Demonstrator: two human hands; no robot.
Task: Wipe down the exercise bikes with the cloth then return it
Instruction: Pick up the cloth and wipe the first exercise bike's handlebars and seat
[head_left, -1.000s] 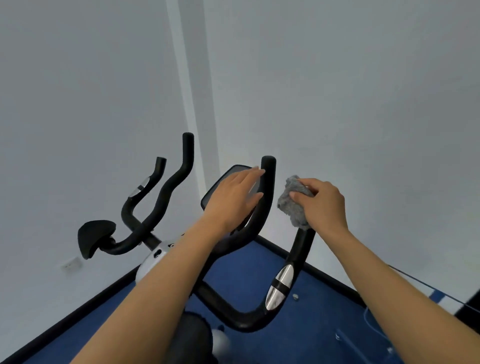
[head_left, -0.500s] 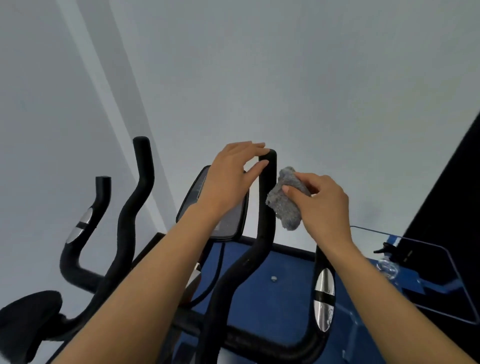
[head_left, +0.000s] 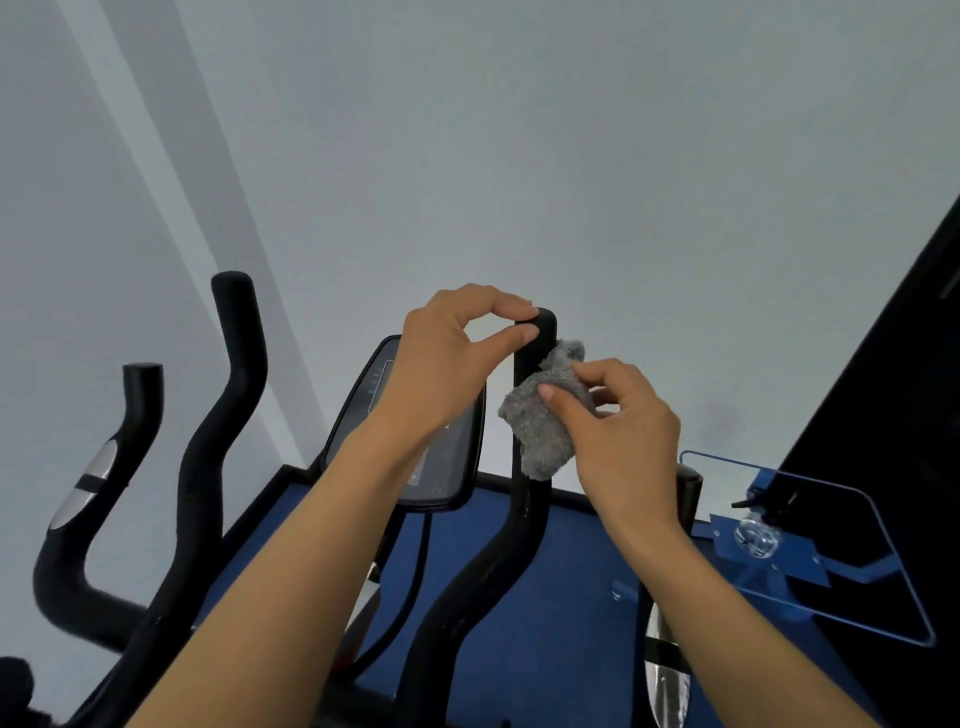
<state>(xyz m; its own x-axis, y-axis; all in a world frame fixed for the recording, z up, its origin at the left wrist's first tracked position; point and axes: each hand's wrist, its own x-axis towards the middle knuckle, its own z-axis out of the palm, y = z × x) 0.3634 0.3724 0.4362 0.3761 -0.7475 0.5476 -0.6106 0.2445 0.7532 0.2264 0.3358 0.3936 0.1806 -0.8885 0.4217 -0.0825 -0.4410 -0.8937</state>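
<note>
A grey fluffy cloth (head_left: 545, 415) is wrapped against the upright black handlebar (head_left: 530, 499) of the near exercise bike. My right hand (head_left: 618, 431) pinches the cloth from the right. My left hand (head_left: 447, 364) pinches the top end of that handlebar between fingertips and thumb. Behind my left wrist sits the bike's dark console screen (head_left: 441, 457). A second bike's black handlebars (head_left: 208, 441) rise at the left.
A grey wall fills the background, with blue floor (head_left: 571, 597) below. A clear blue-edged plate on a blue bracket (head_left: 810, 551) stands at the right beside a dark panel (head_left: 893, 405). A silver grip sensor (head_left: 665, 686) shows under my right forearm.
The view has closed in on the handlebar. My right hand has pressed the cloth onto the bar, and my left hand has curled from a flat rest to a pinch on the bar's tip.
</note>
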